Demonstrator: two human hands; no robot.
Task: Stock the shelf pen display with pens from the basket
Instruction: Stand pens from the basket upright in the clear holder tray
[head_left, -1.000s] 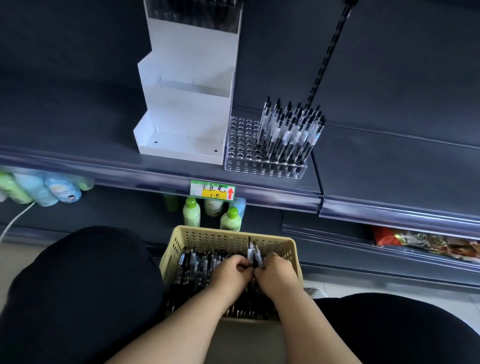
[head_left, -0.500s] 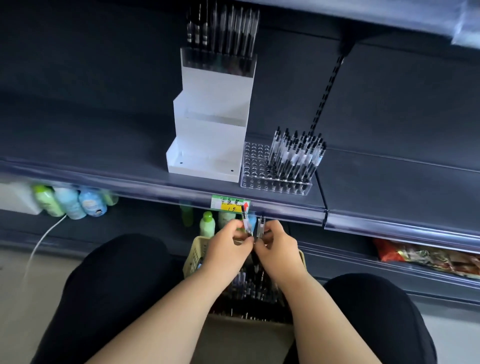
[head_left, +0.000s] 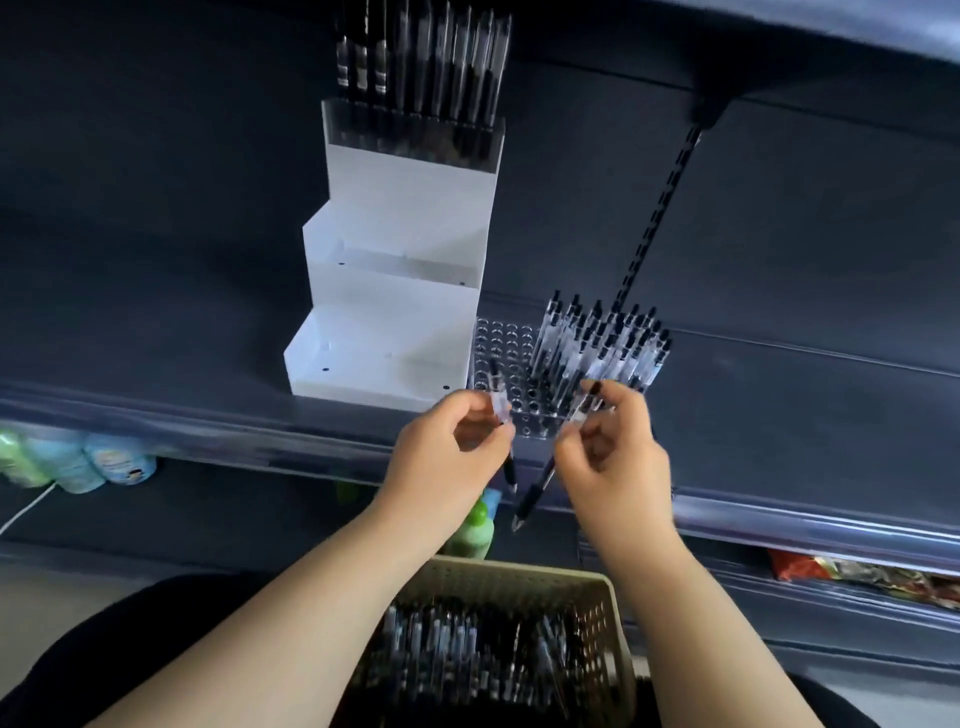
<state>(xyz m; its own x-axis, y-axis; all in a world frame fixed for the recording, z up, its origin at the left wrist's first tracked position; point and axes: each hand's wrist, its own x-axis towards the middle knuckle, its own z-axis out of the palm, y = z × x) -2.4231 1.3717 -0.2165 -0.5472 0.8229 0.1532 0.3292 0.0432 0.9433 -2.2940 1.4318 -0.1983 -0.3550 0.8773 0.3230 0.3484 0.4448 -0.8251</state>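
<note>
Before the pen rack (head_left: 505, 349), left hand (head_left: 445, 462) and right hand (head_left: 618, 462), now raised apart, each pinch a pen (head_left: 498, 397)

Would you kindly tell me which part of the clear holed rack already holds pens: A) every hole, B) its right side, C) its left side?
B: the pens stand clustered in the right side of the rack; its left holes show empty.

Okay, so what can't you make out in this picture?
Head view only.
Basket pens: motion-blurred, uncountable.
Basket: near end cut by bottom edge.
Top-tier pens: tops cut by top edge.
Clear rack, front holes: behind left hand and right hand.
Packets, lower right: blurred, unreadable.
</note>
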